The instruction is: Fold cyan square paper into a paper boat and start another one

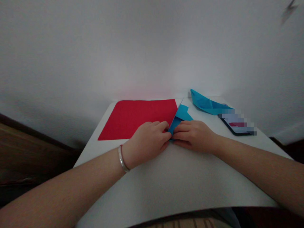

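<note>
Both hands meet at a folded piece of blue paper (182,113) near the middle of the table, and its nearest part is covered by my fingers. My left hand (152,137) pinches the paper's lower left edge, with a bracelet on that wrist. From the other side my right hand (193,135) grips the same paper, fingers bent together over its lower right part. A flap of it stands up at a slant between the hands. Partly behind my left hand lies a flat red sheet of paper (140,117).
A folded blue paper boat (209,104) sits at the back right, by the wall (147,47). Close to it lies a phone (237,125), its screen partly blurred out. The white table (185,180) ends at a curved front edge near my body.
</note>
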### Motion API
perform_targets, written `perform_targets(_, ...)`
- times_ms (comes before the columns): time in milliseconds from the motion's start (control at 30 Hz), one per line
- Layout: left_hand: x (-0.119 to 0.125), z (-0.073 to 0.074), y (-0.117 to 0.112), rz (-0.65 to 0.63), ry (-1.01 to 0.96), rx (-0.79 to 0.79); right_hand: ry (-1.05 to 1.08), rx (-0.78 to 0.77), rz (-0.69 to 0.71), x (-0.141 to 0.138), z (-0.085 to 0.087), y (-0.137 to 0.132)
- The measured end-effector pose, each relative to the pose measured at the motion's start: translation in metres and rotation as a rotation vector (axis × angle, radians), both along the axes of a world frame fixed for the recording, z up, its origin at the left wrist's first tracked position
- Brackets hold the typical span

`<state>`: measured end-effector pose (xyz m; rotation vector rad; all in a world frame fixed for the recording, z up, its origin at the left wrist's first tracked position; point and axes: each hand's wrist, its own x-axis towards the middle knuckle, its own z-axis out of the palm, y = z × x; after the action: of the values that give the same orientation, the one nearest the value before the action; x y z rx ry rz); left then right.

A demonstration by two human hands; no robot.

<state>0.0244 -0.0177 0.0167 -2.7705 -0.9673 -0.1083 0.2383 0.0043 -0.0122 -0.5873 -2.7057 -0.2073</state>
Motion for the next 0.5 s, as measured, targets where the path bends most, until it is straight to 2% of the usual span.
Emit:
perform_targets(100, 0.000, 0.000, 0.001, 0.000, 0.006, 0.006, 0.005, -0.062, -0.074, -0.004, 0.001, 0.000)
perform_targets(333, 0.000, 0.001, -0.003, 0.076, 0.026, -0.021, 0.138, -0.374, -0.213, -0.013, 0.002, 0.003)
perform_targets(500, -0.001, 0.007, -0.013, 0.160, 0.075, -0.037, 0.152, -0.447, -0.291, -0.019, -0.002, 0.009)
